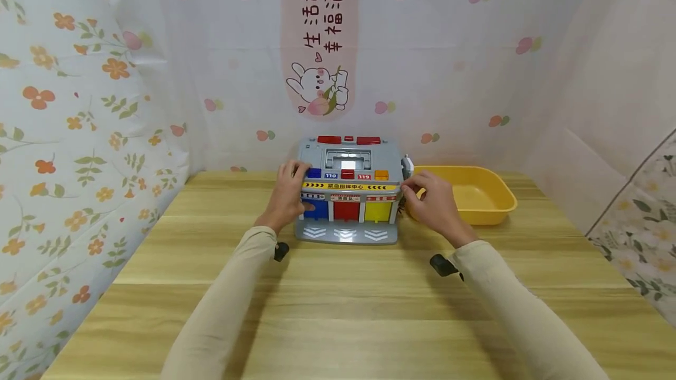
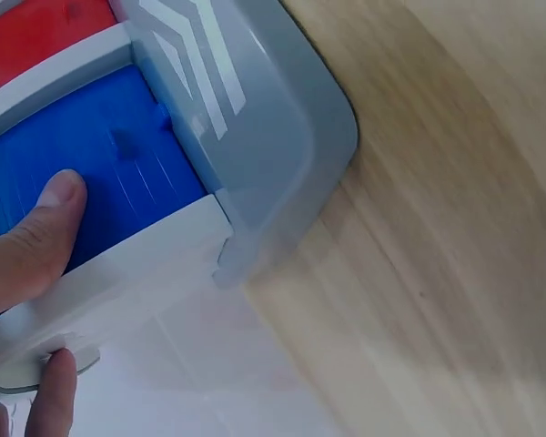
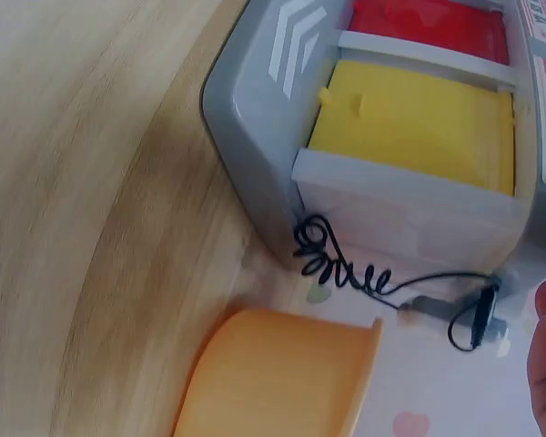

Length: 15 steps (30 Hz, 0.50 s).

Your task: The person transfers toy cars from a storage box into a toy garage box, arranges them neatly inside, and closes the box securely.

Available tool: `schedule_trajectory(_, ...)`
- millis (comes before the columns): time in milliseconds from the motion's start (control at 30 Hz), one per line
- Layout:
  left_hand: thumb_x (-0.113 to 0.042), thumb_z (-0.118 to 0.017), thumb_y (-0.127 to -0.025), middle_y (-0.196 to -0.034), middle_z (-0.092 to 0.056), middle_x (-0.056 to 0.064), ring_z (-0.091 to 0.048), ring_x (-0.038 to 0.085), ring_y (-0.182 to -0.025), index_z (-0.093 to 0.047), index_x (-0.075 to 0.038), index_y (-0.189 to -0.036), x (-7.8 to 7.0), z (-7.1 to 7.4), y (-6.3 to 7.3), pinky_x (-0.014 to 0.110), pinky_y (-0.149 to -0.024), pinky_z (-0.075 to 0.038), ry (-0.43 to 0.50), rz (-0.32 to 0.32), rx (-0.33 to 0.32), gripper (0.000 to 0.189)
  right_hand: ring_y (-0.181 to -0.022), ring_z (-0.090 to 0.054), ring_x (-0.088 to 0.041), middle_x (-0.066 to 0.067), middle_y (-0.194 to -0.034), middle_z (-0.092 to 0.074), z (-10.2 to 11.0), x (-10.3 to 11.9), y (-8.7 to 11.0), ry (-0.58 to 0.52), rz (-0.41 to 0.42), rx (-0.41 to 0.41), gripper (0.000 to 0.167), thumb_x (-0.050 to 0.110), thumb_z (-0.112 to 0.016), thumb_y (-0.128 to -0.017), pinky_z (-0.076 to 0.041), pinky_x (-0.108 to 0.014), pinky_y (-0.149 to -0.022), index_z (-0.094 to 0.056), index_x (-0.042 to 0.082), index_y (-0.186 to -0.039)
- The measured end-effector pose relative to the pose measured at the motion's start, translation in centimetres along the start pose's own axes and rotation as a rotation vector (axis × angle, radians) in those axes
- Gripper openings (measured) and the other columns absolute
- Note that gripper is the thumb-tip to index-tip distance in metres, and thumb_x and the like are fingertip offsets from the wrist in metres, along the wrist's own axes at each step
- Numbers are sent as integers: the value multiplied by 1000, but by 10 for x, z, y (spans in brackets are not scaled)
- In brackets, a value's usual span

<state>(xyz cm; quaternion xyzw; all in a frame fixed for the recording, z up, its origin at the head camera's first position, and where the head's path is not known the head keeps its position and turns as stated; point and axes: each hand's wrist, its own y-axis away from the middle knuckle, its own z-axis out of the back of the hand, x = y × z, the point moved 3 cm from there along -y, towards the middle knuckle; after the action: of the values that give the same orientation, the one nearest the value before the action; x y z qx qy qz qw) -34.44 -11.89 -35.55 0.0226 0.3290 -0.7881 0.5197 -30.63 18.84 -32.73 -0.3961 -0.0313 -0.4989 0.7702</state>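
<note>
A grey toy rescue station (image 1: 345,163) with blue, red and yellow garage doors stands at the far middle of the table. My left hand (image 1: 287,195) holds its left end; in the left wrist view the thumb (image 2: 50,223) lies on the blue door (image 2: 100,173) and a finger touches the side wall. At the right end is my right hand (image 1: 434,201), thumb and forefinger close together by the station's edge; what lies between them is hidden. Below these fingers, a black coiled cord (image 3: 332,264) hangs along the side. A grey-and-white piece (image 1: 408,164) sticks out above the right hand.
A yellow plastic basin (image 1: 488,192) sits behind and right of my right hand, close to the station. Behind the wooden table (image 1: 338,309) hangs a patterned cloth (image 1: 227,75); a floral cloth (image 1: 79,133) borders the left side.
</note>
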Motion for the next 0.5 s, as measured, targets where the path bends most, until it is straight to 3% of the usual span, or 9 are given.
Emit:
schedule_trajectory(233,-5,-94,-64,-132,-44,14,-39,32,-121,-45,-5,-140,-4,-3,1,44,-106,-47,-58,12,-12,90,-78,-59,-24,-11,-90,-69,5,-1,6,4,33,-3,13,10,-67,-94,-53,-32,-66,-75,1,-94)
schedule_trajectory(500,-5,-93,-65,-130,-43,15,-38,31,-117,-45,-5,-139,-8,-4,-2,42,-99,-48,-99,42,-34,88,-75,-59,-19,-10,-88,-70,0,-6,18,7,27,42,8,7,-69,-92,-56,-37,-66,-75,1,-91)
